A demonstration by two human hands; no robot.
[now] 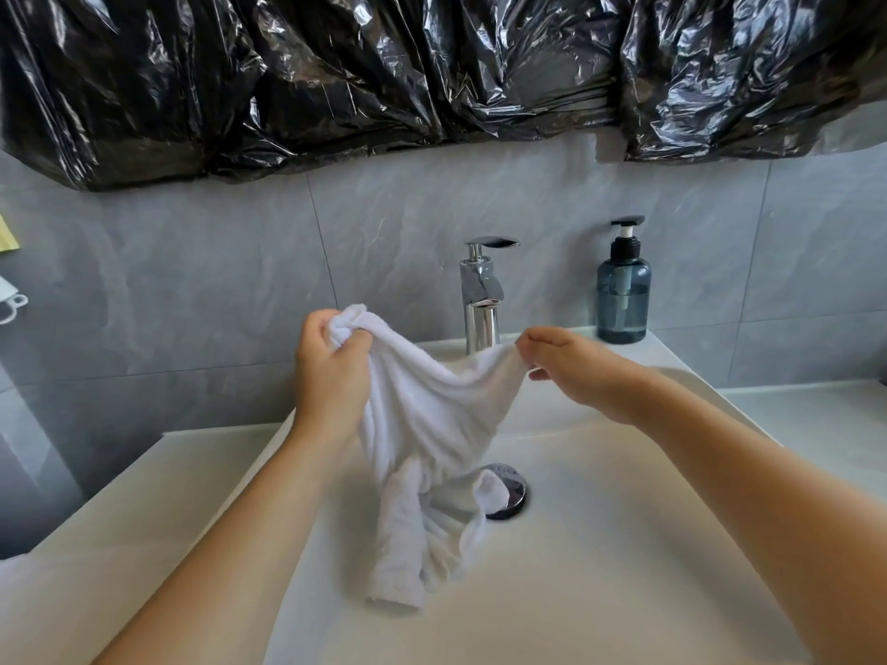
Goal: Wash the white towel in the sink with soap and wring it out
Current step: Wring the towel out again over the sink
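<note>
A person holds a white terry towel (422, 424) up over a white ceramic sink (600, 568). The left hand (331, 371) clenches a bunched top corner; the right hand (571, 367) pinches the opposite corner. The towel sags between them, its lower end resting in the basin beside the chrome drain (509, 491). At the far rim stand a chrome faucet (482, 295) and, right of it, a blue pump soap bottle (623, 290). Crinkled black plastic sheeting (432, 64) hangs above.

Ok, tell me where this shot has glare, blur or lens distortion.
Head view: bright glare streaks on the black plastic sheeting and the chrome faucet; wide-angle bending curves the sink rim and wall tile lines; the forearms at the bottom edge look soft; the white towel is bright but keeps its folds.
</note>
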